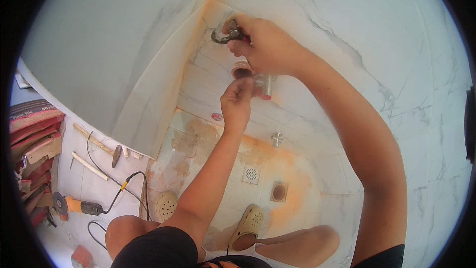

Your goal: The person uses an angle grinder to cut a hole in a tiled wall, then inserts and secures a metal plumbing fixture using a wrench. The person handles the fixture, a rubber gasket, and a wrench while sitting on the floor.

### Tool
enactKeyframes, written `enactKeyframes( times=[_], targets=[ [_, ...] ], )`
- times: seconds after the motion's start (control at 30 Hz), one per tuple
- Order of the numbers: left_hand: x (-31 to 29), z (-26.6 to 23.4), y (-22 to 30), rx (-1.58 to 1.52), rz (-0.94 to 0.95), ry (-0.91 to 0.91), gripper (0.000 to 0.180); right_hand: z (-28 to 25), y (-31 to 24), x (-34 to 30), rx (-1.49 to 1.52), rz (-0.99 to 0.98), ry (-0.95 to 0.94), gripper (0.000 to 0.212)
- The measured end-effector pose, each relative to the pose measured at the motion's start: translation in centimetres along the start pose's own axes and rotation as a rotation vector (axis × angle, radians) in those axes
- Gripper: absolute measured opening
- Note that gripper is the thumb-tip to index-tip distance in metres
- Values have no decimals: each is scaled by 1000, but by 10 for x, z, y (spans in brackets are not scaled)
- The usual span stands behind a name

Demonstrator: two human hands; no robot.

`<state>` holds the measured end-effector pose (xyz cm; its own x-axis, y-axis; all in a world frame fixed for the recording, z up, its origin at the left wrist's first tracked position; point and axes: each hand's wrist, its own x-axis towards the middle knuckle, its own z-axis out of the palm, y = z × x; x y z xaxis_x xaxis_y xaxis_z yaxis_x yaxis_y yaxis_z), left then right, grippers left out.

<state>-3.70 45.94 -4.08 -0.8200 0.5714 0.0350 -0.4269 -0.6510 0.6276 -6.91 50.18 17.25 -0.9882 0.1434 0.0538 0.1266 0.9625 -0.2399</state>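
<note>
My right hand [258,42] is raised to the marbled wall tile, its thumb and fingers closed on a dark metal tool [233,33] with a bit of red on it. The tool's exact kind is hidden by the fingers. It is held at a dark-rimmed round opening [216,36] in the tile. Lower down, my left hand [236,101] has its fingers pinched together beside a shiny, red-ended pipe fitting [266,88]. Whatever those blurred fingertips hold cannot be made out. Just above them, an orange-brown pipe mouth [242,69] opens from the wall.
A large grey-white curved panel [124,59] fills the left. Beyond its lower edge lie an orange angle grinder [77,205] with its cord, a hammer [117,156] and stacked tile boxes [39,144]. The floor has a round-holed drain [251,173] and a square-framed pipe opening [279,191].
</note>
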Motion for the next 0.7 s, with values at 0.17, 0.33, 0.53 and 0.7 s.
enactKeyframes(
  times=[0.17, 0.33, 0.53, 0.7],
  targets=[
    [-3, 6, -1, -105, -31, 58, 23, -20, 10, -18, 183, 40, -36, 20],
    [-6, 15, 7, -148, -86, 122, 29, -32, 16, -39, 389, 109, 29, 23],
    [-6, 19, 16, -209, -224, 162, 42, -45, 30, -70, 488, 167, 108, 24],
    [-5, 18, 19, -237, -366, 120, 53, -45, 39, -84, 583, 132, 65, 25]
  ],
)
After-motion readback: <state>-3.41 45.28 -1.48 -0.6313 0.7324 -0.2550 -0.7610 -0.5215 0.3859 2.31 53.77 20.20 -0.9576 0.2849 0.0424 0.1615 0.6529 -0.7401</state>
